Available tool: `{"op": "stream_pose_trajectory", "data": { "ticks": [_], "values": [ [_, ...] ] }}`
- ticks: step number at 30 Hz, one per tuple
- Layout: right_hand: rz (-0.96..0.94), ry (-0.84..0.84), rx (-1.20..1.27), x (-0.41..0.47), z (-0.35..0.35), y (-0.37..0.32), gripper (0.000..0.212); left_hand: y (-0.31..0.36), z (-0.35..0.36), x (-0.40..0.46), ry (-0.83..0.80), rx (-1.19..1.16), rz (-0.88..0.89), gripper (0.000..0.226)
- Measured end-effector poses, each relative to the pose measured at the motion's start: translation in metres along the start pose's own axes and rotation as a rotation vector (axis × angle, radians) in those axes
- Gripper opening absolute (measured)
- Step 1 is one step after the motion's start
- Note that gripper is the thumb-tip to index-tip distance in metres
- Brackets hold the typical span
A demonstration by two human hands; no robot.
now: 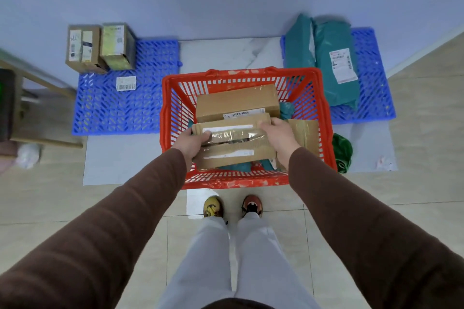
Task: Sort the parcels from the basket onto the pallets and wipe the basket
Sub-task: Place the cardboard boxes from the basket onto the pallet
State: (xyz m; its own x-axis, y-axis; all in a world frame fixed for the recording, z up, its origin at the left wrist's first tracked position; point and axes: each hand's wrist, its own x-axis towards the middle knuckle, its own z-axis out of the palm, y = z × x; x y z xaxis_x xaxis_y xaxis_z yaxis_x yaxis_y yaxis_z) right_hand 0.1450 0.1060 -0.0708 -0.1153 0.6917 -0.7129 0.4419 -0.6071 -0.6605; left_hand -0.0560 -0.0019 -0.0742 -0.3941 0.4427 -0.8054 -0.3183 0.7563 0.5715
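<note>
Left hand: the left hand (194, 142) is gripping the left end of a flat taped cardboard box (234, 144), thumb lying on top, the other fingers curled under and hidden.
Right hand: the right hand (280, 137) is clamping the right end of the same box, fingers closed over its far top corner.
Held box: it is being held roughly level over the near half of the red plastic basket (324, 118), clear tape and two white strips facing up.
Basket: it is sitting on the floor between the two pallets, just in front of the person's shoes (232, 206); a larger brown box (237, 101) with a barcode label is lying at its far side, another taped box (305, 133) is leaning at its right wall, and teal mailer bags (236, 167) are showing beneath.
Left pallet: the blue left pallet (120, 110) is carrying two upright cardboard boxes (99, 47) at its far left corner, standing side by side and touching, with a loose white barcode label (126, 83) lying near them.
Right pallet: the blue right pallet (374, 83) is carrying teal poly mailers (324, 57) piled along its left part, one showing a white shipping label.
Cloth: a dark green cloth (342, 152) is lying on the floor just beside the basket's right wall.
</note>
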Motion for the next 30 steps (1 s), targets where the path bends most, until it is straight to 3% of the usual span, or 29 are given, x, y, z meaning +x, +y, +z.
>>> {"op": "stream_pose_trajectory", "data": {
  "ticks": [4, 7, 10, 21, 30],
  "values": [
    [-0.254, 0.159, -0.031, -0.012, 0.001, -0.046, 0.054, 0.035, -0.002, -0.013, 0.055, -0.1, 0.201, 0.043],
    [-0.411, 0.265, -0.044, -0.015, 0.019, -0.081, 0.046, 0.065, -0.019, -0.014, 0.076, -0.175, 0.309, 0.046],
    [-0.45, 0.281, -0.057, -0.022, 0.055, -0.112, 0.049, 0.086, -0.06, -0.01, 0.06, -0.229, 0.35, 0.048],
    [-0.448, 0.249, 0.124, -0.057, 0.265, -0.156, 0.02, 0.112, -0.285, 0.024, 0.042, -0.193, 0.39, 0.048],
    [-0.296, 0.176, 0.119, -0.022, 0.378, -0.159, 0.014, 0.111, -0.383, 0.099, 0.165, -0.113, 0.275, 0.041]
  ]
}}
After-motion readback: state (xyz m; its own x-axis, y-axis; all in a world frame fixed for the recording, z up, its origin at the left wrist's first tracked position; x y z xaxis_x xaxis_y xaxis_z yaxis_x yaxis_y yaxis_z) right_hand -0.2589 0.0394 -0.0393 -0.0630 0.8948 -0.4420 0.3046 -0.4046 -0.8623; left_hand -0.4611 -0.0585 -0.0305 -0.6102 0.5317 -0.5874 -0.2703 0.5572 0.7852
